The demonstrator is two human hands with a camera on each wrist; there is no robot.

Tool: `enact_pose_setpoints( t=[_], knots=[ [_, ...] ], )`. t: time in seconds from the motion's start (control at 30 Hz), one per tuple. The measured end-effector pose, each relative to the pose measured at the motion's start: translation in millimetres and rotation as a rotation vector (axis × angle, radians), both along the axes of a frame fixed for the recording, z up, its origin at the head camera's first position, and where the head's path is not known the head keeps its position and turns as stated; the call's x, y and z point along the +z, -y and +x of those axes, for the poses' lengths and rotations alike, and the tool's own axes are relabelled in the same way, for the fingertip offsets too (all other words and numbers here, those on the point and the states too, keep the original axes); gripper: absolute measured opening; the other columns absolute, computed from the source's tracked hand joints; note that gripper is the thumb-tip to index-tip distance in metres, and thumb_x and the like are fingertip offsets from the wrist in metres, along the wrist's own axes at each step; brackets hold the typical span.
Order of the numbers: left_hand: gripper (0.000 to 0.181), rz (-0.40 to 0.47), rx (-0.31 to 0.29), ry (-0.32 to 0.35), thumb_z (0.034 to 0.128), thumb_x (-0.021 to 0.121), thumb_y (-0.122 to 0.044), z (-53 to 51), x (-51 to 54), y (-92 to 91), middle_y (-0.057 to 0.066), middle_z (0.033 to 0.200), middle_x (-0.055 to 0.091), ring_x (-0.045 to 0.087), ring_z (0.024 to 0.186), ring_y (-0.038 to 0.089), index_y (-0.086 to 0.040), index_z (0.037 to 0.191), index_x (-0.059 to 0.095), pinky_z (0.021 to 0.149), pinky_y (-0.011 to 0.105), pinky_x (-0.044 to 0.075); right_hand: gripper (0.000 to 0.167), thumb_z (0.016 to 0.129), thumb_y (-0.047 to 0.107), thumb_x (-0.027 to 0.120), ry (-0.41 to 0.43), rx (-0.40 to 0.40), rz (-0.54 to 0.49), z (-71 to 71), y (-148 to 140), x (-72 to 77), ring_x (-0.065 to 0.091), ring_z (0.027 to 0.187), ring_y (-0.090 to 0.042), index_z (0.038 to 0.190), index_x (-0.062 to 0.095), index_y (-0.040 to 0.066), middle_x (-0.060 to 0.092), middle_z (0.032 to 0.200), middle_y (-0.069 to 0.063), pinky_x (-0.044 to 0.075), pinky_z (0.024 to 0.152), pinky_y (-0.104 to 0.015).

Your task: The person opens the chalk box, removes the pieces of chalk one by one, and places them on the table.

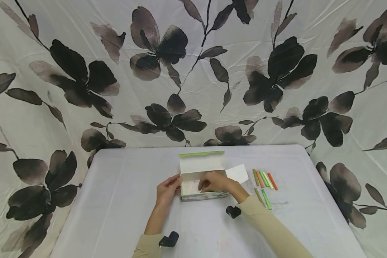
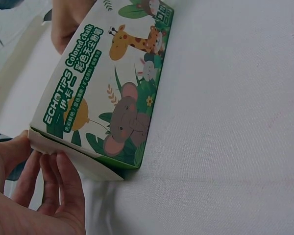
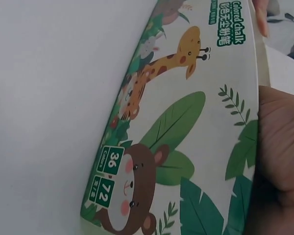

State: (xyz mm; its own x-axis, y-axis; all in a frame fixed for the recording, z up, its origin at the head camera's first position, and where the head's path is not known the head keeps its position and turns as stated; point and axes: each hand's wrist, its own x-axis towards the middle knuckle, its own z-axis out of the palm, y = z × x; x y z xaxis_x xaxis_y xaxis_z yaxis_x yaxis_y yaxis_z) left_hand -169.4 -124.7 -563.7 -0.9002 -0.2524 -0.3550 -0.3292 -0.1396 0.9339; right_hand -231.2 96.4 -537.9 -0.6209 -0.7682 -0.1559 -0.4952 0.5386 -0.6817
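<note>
A chalk box printed with cartoon animals stands on the table with its lid raised. At its left end, my left hand pinches the edge by the end flap between thumb and fingers. My right hand reaches down into the box from the right, fingers bent. The front wall hides its fingertips in the right wrist view, so whether they hold anything is not visible. "Colored chalk" lettering and an elephant show on the front of the box in the left wrist view.
Several chalk sticks in orange, green, yellow and olive, among them an orange stick and a green stick, lie right of the box. A white side flap sticks out at the box's right end. Floral cloth hangs behind the white table.
</note>
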Motion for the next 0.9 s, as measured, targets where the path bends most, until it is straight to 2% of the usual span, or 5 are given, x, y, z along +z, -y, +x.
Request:
enact_pose_setpoints(
  t=[0.17,0.53,0.77,0.9],
  knots=[
    [0.038,-0.002,-0.002,0.006,0.0923,0.079,-0.017,-0.1,1.5,-2.4,0.010,0.104,0.076,0.069,0.082,0.018,0.003,0.123,0.071,0.066,0.020,0.055,0.007,0.093,0.001,0.074,0.038,-0.008,0.068,-0.9,5,0.1,0.060,0.076,-0.003,0.098,0.078,0.003,0.073,0.090,-0.002,0.052,0.072,-0.018],
    [0.039,-0.005,-0.007,0.000,0.0918,0.080,-0.019,0.4,1.5,-3.8,0.006,0.101,0.075,0.068,0.082,0.016,0.002,0.124,0.071,0.066,0.021,0.054,0.015,0.090,-0.007,0.072,0.112,-0.018,0.202,-3.8,13,8.2,0.056,0.072,-0.006,0.091,0.078,0.007,0.072,0.084,-0.001,0.050,0.069,-0.021],
    [0.038,-0.019,-0.006,0.013,0.0926,0.079,-0.020,1.0,1.4,-2.9,0.006,0.104,0.075,0.068,0.086,0.019,0.001,0.124,0.071,0.067,0.021,0.055,0.016,0.091,-0.008,0.071,0.104,0.009,0.204,-4.7,14,9.9,0.056,0.072,-0.005,0.090,0.077,0.006,0.071,0.083,0.001,0.050,0.069,-0.020],
    [0.041,-0.004,-0.002,0.004,0.0928,0.079,-0.020,1.6,1.9,-0.9,0.006,0.105,0.075,0.068,0.085,0.017,0.002,0.125,0.070,0.067,0.021,0.055,0.011,0.091,-0.006,0.072,0.068,0.031,0.171,-4.0,12,9.6,0.053,0.070,-0.004,0.090,0.076,0.004,0.070,0.082,0.000,0.048,0.067,-0.019]
  ],
)
